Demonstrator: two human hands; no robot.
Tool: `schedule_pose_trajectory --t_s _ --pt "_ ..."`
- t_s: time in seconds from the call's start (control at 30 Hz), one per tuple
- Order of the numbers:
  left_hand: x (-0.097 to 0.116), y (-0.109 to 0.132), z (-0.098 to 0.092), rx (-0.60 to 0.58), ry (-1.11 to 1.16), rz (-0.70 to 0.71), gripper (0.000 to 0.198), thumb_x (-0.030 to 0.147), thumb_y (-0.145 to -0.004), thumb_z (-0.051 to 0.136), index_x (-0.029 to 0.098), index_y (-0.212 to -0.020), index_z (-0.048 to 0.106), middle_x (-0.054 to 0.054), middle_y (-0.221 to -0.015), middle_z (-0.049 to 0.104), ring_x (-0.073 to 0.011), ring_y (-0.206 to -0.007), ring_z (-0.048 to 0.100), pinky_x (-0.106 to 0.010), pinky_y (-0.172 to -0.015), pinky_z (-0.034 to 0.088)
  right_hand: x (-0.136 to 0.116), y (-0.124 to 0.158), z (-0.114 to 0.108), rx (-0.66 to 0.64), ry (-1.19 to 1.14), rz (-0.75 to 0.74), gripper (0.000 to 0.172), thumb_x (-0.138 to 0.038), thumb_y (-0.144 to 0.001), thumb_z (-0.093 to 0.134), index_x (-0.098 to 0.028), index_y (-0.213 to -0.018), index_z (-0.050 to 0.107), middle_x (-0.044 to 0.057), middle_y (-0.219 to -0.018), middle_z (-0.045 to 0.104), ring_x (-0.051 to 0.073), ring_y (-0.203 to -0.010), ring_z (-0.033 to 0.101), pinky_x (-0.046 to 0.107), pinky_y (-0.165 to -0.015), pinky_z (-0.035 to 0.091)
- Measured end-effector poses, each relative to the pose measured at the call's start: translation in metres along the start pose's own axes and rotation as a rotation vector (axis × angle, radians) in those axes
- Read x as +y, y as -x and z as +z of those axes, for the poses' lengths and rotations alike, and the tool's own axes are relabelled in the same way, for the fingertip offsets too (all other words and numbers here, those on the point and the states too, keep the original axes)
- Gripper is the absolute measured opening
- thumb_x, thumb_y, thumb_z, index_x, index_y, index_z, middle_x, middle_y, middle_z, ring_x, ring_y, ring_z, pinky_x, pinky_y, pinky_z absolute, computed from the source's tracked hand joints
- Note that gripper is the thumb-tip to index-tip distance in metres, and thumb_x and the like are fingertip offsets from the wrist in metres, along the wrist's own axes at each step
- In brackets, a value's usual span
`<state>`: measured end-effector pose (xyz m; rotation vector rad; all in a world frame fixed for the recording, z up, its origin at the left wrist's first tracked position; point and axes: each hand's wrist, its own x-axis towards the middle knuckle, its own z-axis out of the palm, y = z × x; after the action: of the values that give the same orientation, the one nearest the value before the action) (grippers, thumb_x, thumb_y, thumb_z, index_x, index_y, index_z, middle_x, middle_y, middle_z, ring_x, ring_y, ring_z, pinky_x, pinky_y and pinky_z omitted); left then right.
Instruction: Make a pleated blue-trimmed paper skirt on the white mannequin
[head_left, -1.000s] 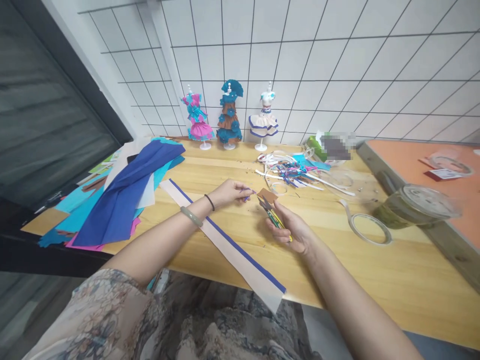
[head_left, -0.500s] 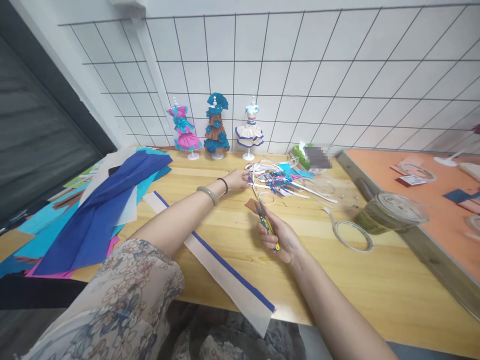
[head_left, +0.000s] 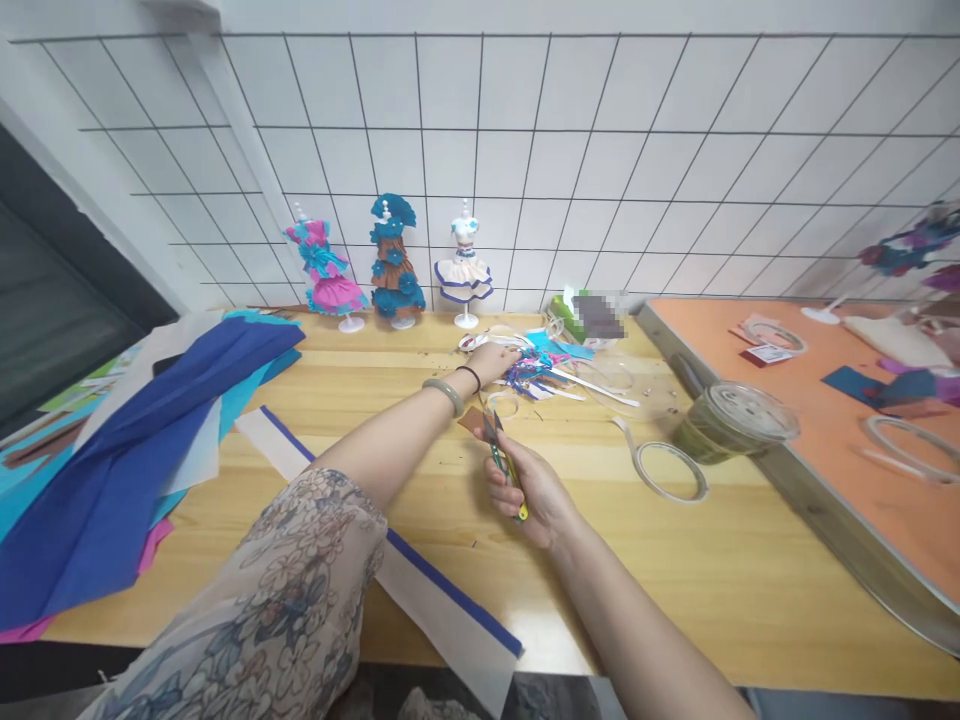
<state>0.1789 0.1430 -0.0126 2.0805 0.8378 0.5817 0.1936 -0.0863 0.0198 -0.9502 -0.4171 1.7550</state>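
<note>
At the left edge of the tangled trimmings [head_left: 541, 368], a reach by the left hand [head_left: 495, 362] seems in hand; whether anything is pinched there cannot be told. Scissors [head_left: 496, 453], beside a brown piece [head_left: 471, 418], are gripped in the right hand [head_left: 529, 490]; care with their points is called for.

The right hand [head_left: 531, 488] holds scissors [head_left: 498, 456] (left hand [head_left: 495, 363] at the scraps [head_left: 541, 373]).
</note>
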Motion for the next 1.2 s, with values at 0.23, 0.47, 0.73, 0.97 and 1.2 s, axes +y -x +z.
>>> schedule_pose_trajectory --t_s 0.23,0.47,0.73,0.97,1.2 --pt "-0.016 -0.002 0.004 -0.021 -0.327 0.049 0.031 0.031 -0.087 0.055 0.014 -0.113 0.056 -0.01 -0.116 0.057 -0.0215 -0.102 0.057 -0.042 -0.087 0.049 -0.001 0.0 0.0 -0.029 -0.045 -0.028 0.037 -0.042 -0.08 0.061 -0.02 -0.108 0.054 -0.01 -0.045 0.046 0.002 -0.028 0.024 0.014 -0.032 0.013" --pt "0.001 0.005 0.003 -0.094 -0.466 0.164 0.014 0.02 -0.082 0.058 0.011 -0.078 0.068 -0.015 -0.101 0.064 -0.0304 -0.112 0.052 -0.043 -0.097 0.04 0.0 0.0 0.003 -0.013 -0.05 -0.011 0.039 -0.042 -0.077 0.063 -0.019 -0.108 0.053 -0.01 -0.044 0.047 0.002 -0.028 0.023 0.015 -0.032 0.012" --pt "0.006 0.005 -0.002 -0.109 -0.508 0.021 0.033 0.033 -0.089 0.052 0.016 -0.117 0.053 -0.01 -0.118 0.056 -0.02 -0.1 0.058 -0.041 -0.084 0.051 0.002 -0.002 0.003 0.031 -0.013 -0.038 0.05 -0.047 -0.069 0.07 -0.019 -0.106 0.054 -0.011 -0.043 0.046 0.001 -0.029 0.022 0.015 -0.035 0.008" --pt "0.011 0.012 -0.009 0.008 -0.425 -0.044 0.034 0.033 -0.089 0.053 0.015 -0.117 0.053 -0.01 -0.118 0.056 -0.0204 -0.1 0.058 -0.041 -0.084 0.051 0.003 -0.006 0.002 0.033 -0.014 -0.113 0.053 -0.049 -0.065 0.072 -0.018 -0.105 0.054 -0.011 -0.043 0.047 0.001 -0.029 0.023 0.015 -0.034 0.01" --pt "0.023 0.031 -0.03 0.142 -0.374 0.048 0.039 0.036 -0.094 0.035 0.01 -0.082 0.061 -0.004 -0.082 0.06 -0.0158 -0.08 0.056 -0.03 -0.074 0.046 0.006 -0.01 -0.001 0.072 -0.027 -0.225 0.045 -0.048 -0.058 0.078 -0.018 -0.08 0.053 -0.012 -0.039 0.045 0.001 -0.026 0.022 0.014 -0.029 0.013"
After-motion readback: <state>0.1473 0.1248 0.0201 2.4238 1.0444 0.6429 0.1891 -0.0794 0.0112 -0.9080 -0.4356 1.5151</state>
